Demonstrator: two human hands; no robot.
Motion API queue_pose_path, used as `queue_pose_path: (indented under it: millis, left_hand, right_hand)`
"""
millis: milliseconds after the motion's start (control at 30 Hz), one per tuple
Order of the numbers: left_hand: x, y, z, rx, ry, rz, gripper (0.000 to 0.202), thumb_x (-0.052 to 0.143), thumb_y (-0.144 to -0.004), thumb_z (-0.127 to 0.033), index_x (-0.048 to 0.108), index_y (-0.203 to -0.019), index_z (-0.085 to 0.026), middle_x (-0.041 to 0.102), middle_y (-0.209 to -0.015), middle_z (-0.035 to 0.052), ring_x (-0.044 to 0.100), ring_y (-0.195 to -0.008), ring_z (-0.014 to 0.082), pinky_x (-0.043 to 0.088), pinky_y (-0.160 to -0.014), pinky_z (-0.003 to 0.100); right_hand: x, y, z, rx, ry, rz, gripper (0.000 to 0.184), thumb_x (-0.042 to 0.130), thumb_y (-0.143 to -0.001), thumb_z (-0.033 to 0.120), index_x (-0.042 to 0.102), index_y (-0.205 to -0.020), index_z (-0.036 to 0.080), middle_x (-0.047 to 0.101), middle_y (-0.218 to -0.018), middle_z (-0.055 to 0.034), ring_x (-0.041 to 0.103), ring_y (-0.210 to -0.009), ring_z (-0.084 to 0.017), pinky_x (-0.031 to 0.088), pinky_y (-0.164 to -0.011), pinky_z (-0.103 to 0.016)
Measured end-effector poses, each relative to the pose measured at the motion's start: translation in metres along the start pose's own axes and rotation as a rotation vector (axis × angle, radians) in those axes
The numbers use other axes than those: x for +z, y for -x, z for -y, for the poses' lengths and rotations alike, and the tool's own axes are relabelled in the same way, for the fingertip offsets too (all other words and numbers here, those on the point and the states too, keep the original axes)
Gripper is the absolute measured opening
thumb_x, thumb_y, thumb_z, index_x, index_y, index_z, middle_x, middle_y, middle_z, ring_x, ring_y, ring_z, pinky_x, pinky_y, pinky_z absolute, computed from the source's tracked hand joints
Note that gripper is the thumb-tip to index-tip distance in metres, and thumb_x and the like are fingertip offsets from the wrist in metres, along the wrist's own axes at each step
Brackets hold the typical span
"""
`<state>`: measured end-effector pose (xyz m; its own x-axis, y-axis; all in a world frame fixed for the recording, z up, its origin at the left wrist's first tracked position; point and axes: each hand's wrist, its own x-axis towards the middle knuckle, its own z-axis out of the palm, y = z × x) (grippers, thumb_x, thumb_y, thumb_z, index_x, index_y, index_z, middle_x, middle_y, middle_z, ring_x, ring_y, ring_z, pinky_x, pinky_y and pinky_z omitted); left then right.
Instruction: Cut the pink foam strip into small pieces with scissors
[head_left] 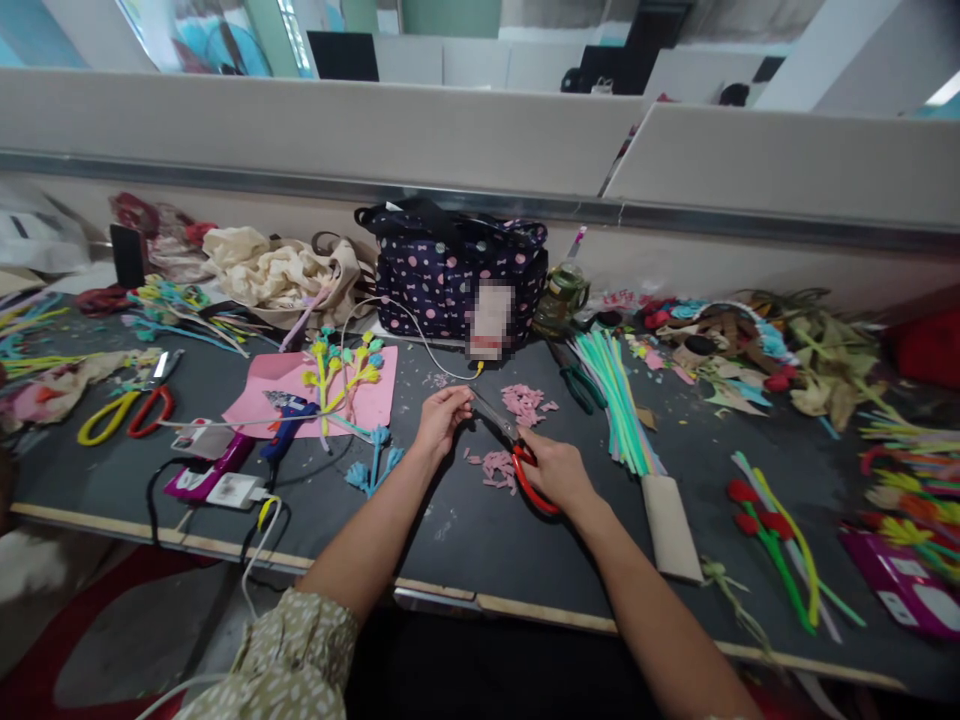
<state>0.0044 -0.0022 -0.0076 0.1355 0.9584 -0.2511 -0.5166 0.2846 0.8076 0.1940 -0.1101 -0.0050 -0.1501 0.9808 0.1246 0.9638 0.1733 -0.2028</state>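
My right hand (556,466) grips a pair of red-handled scissors (534,490), its blades pointing up and left toward my other hand. At the blade tips, my left hand (445,415) is closed in a pinch; what it pinches is too small to make out. Small pink cut pieces (523,403) lie in a pile beyond the scissors. A second heap of pink bits (495,468) rests between my hands, under the blades. Blue pipe-cleaner flowers (373,462) lie just left of my left forearm.
A bundle of green pipe cleaners (616,400) and pliers (577,378) lie to the right. A patterned bag (457,275) stands at the back. Leftward are a pink sheet (259,385), a blue glue gun (287,428), a power strip (217,475) with cords, and yellow-and-red scissors (135,408).
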Motion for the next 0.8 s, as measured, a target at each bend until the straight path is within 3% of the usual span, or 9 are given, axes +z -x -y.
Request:
queue_pose_path:
  millis: [133,400,633,800]
  left_hand:
    - [0.0,0.001,-0.001,-0.001,0.002,0.014,0.027,0.082,-0.058,-0.02,0.069,-0.079,-0.01,0.066,-0.068,0.0022,0.055,-0.051,0.0056,0.048,-0.05,0.017]
    - [0.0,0.002,-0.004,0.028,0.032,0.012,0.031,0.083,-0.058,-0.024,0.066,-0.081,-0.013,0.067,-0.077,0.0024,0.059,-0.057,0.0066,0.05,-0.053,0.018]
    - [-0.002,0.0,-0.003,0.076,0.049,0.038,0.04,0.085,-0.057,-0.027,0.063,-0.088,-0.014,0.064,-0.074,-0.0003,0.056,-0.055,0.0053,0.048,-0.051,0.016]
    - [-0.002,0.0,-0.003,0.061,0.073,0.049,0.04,0.086,-0.056,-0.026,0.062,-0.086,-0.014,0.064,-0.074,-0.001,0.056,-0.054,0.0049,0.048,-0.05,0.016]
  right_hand:
    - [-0.003,0.0,-0.002,0.032,-0.03,-0.024,0.042,0.049,-0.087,0.029,0.058,-0.128,0.023,0.074,-0.104,-0.0055,0.069,-0.09,-0.02,0.046,-0.071,-0.025]
    - [-0.017,0.002,0.006,0.008,0.05,-0.018,0.048,0.048,-0.089,0.028,0.049,-0.135,0.018,0.069,-0.114,-0.0102,0.066,-0.096,-0.021,0.045,-0.073,-0.027]
    - [-0.011,0.001,0.001,0.086,0.019,-0.074,0.04,0.047,-0.09,0.034,0.057,-0.126,0.022,0.072,-0.102,-0.0055,0.067,-0.084,-0.02,0.041,-0.066,-0.026]
    - [-0.009,0.001,0.0,0.033,-0.019,-0.058,0.047,0.052,-0.087,0.033,0.054,-0.132,0.02,0.071,-0.108,-0.0068,0.065,-0.096,-0.02,0.043,-0.07,-0.025]
